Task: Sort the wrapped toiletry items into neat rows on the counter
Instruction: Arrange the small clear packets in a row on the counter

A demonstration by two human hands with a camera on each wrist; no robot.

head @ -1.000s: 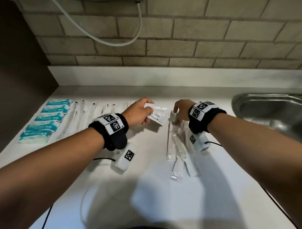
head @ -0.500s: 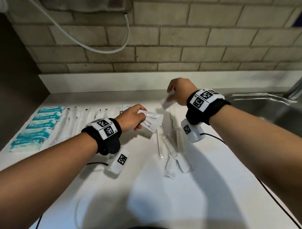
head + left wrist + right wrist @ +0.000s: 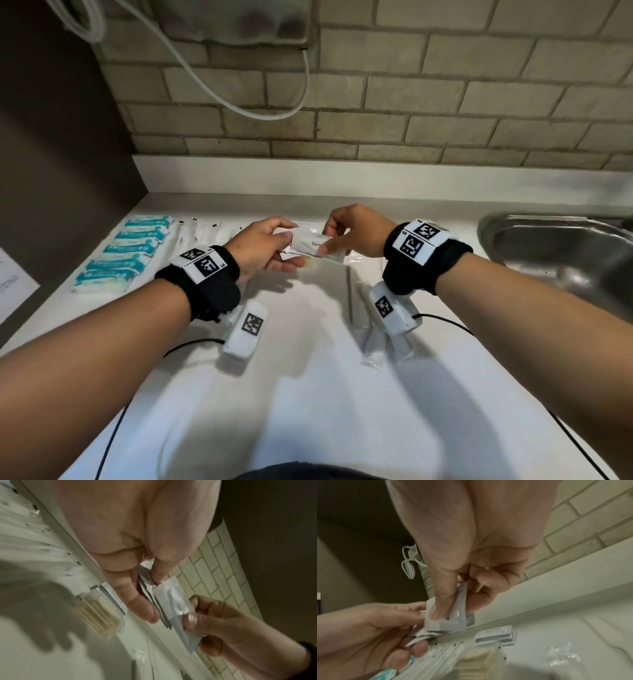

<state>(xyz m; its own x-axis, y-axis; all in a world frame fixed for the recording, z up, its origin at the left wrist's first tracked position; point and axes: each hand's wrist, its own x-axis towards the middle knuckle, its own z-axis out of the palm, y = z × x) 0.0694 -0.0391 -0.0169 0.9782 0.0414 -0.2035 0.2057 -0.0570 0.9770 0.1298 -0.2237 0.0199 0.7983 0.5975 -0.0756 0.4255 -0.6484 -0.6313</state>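
Note:
Both hands meet above the back of the white counter [image 3: 308, 394]. My left hand [image 3: 287, 245] pinches a thin stack of flat white packets [image 3: 147, 588] between thumb and fingers. My right hand [image 3: 327, 240] pinches another white packet [image 3: 308, 244], printed with dark lettering, and holds it against that stack. The wrist views show the same: the right thumb presses on the packet [image 3: 450, 618], and the left hand's stack [image 3: 423, 638] sits just below it.
A row of teal packs [image 3: 120, 253] and long white wrapped sticks [image 3: 198, 236] lie at the left. A small pile of white packets [image 3: 494, 635] and a clear pack of wooden sticks [image 3: 99, 612] rest near the back. Wrapped combs [image 3: 373, 329] lie under my right wrist. A steel sink [image 3: 565, 253] is at the right.
My right hand left the combs, reached to the back of the counter, took a white packet and brought it left to the stack in my left hand. The head view tilted up.

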